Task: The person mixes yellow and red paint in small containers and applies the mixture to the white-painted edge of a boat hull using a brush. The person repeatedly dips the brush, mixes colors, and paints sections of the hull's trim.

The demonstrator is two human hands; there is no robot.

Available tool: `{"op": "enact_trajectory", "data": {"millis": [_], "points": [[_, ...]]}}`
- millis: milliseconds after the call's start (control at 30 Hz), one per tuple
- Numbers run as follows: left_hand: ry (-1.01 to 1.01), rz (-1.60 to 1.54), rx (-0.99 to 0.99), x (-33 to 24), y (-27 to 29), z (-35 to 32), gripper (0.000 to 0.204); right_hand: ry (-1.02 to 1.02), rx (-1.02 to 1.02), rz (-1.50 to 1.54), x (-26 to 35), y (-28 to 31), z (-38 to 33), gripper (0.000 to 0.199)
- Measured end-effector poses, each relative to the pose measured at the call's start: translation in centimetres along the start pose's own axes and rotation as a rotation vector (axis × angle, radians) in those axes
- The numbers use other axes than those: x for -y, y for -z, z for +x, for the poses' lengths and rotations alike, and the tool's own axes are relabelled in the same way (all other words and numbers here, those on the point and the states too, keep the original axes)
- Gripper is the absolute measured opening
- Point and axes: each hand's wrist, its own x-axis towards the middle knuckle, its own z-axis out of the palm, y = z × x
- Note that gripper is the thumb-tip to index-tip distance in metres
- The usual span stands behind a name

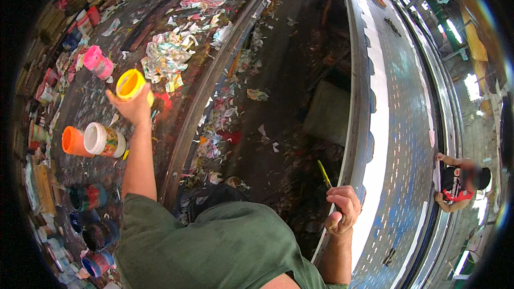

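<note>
So my left hand [134, 108] is wrapped around the yellow tub [141, 78], thumb on one side and fingers spread round the other. The tub sits just beside the crumpled rag heap [167, 58], on its near-left side, mouth facing up at me. The inside looks orangey-yellow, but I can't tell how full it is.

My right hand [345, 211] is well off to the right of the heap and closer to me, fingers curled in and pinching the end of a slim yellow tool [323, 172]. Can't tell what kind.

Left of the heap there's a pink tub [99, 64]. Nearer me than the heap and further left, an orange tub [74, 141] and a white tub [110, 142] are bunched together, with some dark pots [88, 198] closer still. A metal rail [205, 96] runs along the heap's right. Way over right of the heap is a long patterned table [399, 139], with a co-worker [455, 184] at its far edge.
</note>
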Motion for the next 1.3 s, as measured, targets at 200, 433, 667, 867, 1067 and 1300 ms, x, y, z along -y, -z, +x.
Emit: {"op": "enact_trajectory", "data": {"millis": [200,433,667,867,1067,1300], "points": [[0.069,-0.018,-0.109,3.7,1.8,0.5,0.151,0.066,0.025,-0.284,-0.5,1.1,1.8,0.073],[0.116,-0.021,-0.099,5.5,2.2,-2.9,0.146,-0.025,-0.126,-0.297,-0.5,2.9,-2.9,0.071],[0.202,-0.227,0.048,-3.8,10.2,-14.8,0.117,-0.450,-0.303,0.016,-1.2,5.5,-11.8,0.057],[0.065,0.063,0.230,-7.5,23.0,-21.5,0.059,-0.666,-0.391,0.376,0.3,5.2,-17.7,0.041],[0.040,0.031,0.122,-10.7,35.3,-24.6,0.054,-0.785,-0.326,0.582,0.4,3.6,-21.6,0.040],[0.006,0.145,0.000,-10.8,42.7,-25.2,0.084,-0.790,-0.272,0.606,2.2,2.6,-23.0,0.038]]}}
